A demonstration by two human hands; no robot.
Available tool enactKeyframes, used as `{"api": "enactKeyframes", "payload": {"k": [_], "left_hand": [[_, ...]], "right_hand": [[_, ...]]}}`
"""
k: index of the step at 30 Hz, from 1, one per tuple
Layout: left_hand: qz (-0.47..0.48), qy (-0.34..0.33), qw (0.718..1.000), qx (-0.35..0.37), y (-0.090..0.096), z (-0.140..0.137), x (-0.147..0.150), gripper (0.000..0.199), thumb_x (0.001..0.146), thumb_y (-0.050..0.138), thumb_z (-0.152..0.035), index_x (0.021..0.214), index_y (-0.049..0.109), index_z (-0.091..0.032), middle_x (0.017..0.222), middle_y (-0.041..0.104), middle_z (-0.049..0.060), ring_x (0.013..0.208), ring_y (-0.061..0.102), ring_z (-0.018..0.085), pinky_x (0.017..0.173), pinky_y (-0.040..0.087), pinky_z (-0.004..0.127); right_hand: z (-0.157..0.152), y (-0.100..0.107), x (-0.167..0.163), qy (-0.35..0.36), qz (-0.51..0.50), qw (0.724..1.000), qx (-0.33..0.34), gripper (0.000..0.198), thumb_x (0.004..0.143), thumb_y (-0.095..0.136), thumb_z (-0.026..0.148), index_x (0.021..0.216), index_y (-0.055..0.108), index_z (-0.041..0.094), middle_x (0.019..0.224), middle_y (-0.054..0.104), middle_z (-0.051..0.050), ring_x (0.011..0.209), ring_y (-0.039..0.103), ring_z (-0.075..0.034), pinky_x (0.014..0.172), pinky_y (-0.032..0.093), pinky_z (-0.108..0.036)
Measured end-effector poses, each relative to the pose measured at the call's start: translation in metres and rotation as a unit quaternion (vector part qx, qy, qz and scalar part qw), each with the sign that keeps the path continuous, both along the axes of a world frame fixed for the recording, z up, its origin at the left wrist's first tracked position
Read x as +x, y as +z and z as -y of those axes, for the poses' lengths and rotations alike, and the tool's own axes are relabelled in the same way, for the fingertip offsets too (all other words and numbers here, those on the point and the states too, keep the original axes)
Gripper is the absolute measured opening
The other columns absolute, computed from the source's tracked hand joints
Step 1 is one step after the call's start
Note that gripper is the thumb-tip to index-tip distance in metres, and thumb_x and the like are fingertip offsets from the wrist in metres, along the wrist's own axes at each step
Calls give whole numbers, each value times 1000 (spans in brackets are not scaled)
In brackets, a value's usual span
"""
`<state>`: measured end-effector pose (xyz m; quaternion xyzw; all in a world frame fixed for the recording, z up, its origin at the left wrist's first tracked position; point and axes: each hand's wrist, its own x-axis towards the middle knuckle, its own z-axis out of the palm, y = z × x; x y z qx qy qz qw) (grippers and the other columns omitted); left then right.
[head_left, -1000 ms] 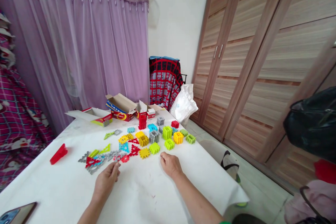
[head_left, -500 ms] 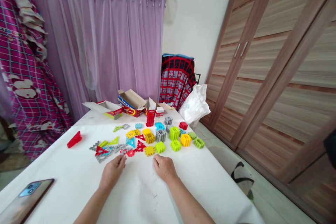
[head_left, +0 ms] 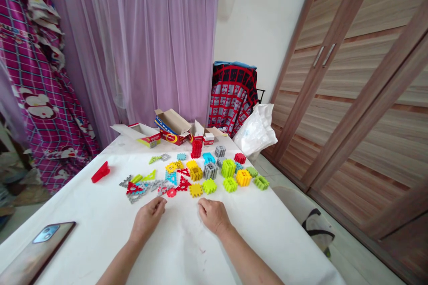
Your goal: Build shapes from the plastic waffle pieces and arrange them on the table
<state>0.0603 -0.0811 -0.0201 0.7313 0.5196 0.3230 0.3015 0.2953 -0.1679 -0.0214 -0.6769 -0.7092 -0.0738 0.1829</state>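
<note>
My left hand (head_left: 149, 217) rests on the white-covered table with its fingers curled closed, and nothing shows in them. Just beyond it lie a red round piece (head_left: 171, 192) and a loose group of flat grey, red and blue pieces, among them a red triangle (head_left: 134, 188). My right hand (head_left: 213, 214) is also closed, resting on the cloth in a loose fist with nothing visible inside. A yellow square piece (head_left: 195, 190) and a lime-green notched block (head_left: 209, 186) are nearest to it, not touched. Behind these stand a grey block (head_left: 210, 171) and a red upright block (head_left: 196, 148).
Opened cardboard boxes (head_left: 172, 127) stand along the table's far edge, with a white bag (head_left: 257, 129) at the far right corner. A phone (head_left: 40, 249) lies at the near left and a red wedge-shaped piece (head_left: 100, 172) at the left. A wooden wardrobe (head_left: 361, 84) rises on the right.
The view has shifted slightly, so everything appears a little farther right. Both hands stay closed in nearly the same place on the cloth, and the pieces have not moved.
</note>
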Motion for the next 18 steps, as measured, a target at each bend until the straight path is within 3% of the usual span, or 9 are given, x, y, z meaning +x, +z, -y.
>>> {"api": "enactKeyframes", "payload": {"k": [7,14,18], "left_hand": [[47,-3,997,-60,-1,-2,1,45,77,44,-65,75,61,-25,60,64,-2,50,59,16,53,45,27],[84,-18,987,-138,11,-9,8,51,72,46,-71,73,60,-22,57,57,-3,40,50,12,36,35,23],[112,-12,982,-152,14,-11,12,53,70,48,-73,72,60,-21,57,55,-4,40,48,10,33,33,21]], "right_hand": [[-3,-11,-5,67,-24,996,57,17,85,50,13,85,65,21,69,72,1,64,67,-12,60,35,-21],[-6,-10,-8,70,-46,995,49,17,85,49,13,85,64,21,68,71,1,63,67,-12,59,35,-22],[-13,-9,-22,95,-66,992,42,18,85,49,13,85,65,21,69,72,1,63,67,-12,59,35,-21]]}}
